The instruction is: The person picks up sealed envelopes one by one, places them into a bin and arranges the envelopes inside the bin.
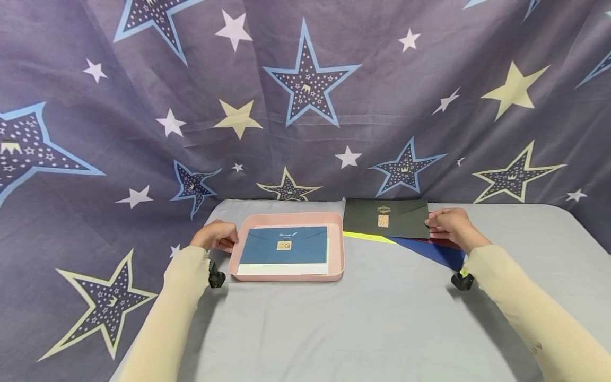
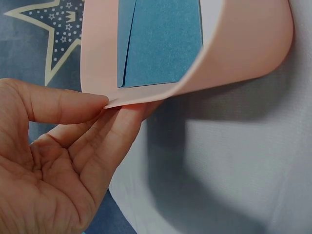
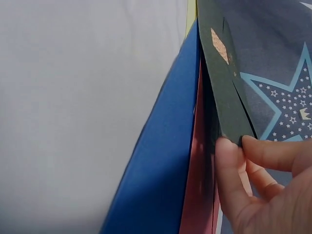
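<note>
My left hand (image 1: 217, 235) pinches the left rim of a pink tray (image 1: 339, 249), thumb above and fingers beneath the edge in the left wrist view. Inside the tray lies a teal-blue envelope (image 1: 267, 246) with a gold seal, over a white sheet (image 1: 281, 269). On the right, my right hand (image 1: 448, 225) pinches the right end of a dark green envelope (image 1: 358, 217) between thumb and fingers. Under it a dark blue envelope (image 3: 156, 126), a dark red one (image 3: 197, 180) and a yellow one (image 1: 367, 236) stick out, fanned.
A grey cloth covers the table (image 1: 353, 323). A dark curtain (image 1: 334, 143) with stars hangs directly behind its far edge. Black wrist cameras sit below both hands, beside the pale sleeves (image 1: 179, 297).
</note>
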Action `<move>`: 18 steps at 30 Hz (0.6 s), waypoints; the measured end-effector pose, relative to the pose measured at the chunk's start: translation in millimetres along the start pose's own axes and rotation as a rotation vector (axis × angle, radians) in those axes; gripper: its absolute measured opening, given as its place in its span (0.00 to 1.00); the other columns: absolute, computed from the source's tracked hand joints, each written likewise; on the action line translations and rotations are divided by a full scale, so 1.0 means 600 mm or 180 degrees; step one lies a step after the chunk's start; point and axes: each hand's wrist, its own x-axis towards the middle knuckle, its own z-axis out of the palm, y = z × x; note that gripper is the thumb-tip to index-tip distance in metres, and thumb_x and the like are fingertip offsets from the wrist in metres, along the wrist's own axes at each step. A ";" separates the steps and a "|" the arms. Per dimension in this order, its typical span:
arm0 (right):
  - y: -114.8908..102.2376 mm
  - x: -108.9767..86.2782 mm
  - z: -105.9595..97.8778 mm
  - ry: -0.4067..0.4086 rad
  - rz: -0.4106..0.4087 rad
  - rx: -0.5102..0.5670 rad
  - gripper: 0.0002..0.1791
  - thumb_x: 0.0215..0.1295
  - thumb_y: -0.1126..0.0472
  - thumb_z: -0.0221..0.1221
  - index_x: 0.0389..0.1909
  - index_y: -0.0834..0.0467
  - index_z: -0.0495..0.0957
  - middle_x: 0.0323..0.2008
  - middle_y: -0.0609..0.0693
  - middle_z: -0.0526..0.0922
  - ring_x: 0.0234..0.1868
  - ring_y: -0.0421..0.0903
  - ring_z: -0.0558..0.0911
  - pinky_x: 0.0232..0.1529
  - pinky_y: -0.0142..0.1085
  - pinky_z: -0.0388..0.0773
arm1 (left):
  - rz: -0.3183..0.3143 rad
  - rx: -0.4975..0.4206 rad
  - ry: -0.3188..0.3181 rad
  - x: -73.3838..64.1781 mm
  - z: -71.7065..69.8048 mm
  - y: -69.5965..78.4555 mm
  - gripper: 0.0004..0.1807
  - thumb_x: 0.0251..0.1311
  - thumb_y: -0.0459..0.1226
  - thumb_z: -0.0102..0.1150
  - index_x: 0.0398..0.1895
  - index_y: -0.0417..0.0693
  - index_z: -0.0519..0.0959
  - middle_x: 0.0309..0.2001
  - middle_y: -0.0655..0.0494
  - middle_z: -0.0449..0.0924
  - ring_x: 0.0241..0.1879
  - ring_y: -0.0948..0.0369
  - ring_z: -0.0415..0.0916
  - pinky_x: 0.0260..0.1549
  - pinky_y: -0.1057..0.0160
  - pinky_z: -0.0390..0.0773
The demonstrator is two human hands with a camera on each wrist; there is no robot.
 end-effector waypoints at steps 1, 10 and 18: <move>0.001 -0.001 -0.001 -0.0036 -0.0008 -0.0015 0.10 0.69 0.73 0.56 0.49 0.68 0.72 0.22 0.38 0.82 0.26 0.36 0.82 0.32 0.30 0.87 | -0.0001 -0.0007 -0.0001 0.000 0.000 0.000 0.06 0.49 0.26 0.50 0.22 0.39 0.77 0.20 0.55 0.79 0.20 0.63 0.78 0.27 0.66 0.86; 0.003 -0.011 -0.010 -0.0272 0.0025 0.0021 0.17 0.71 0.69 0.56 0.58 0.66 0.68 0.27 0.37 0.81 0.30 0.35 0.82 0.37 0.30 0.87 | -0.0021 -0.0004 0.0008 0.002 -0.001 0.000 0.06 0.49 0.26 0.50 0.22 0.39 0.77 0.20 0.54 0.79 0.19 0.63 0.78 0.26 0.66 0.86; 0.004 -0.020 -0.018 -0.0439 0.0047 0.0218 0.10 0.71 0.70 0.57 0.50 0.60 0.71 0.28 0.39 0.81 0.30 0.37 0.82 0.37 0.31 0.87 | -0.0029 0.0008 0.0021 0.002 0.000 0.000 0.07 0.49 0.26 0.50 0.22 0.39 0.77 0.19 0.55 0.79 0.19 0.63 0.78 0.25 0.67 0.85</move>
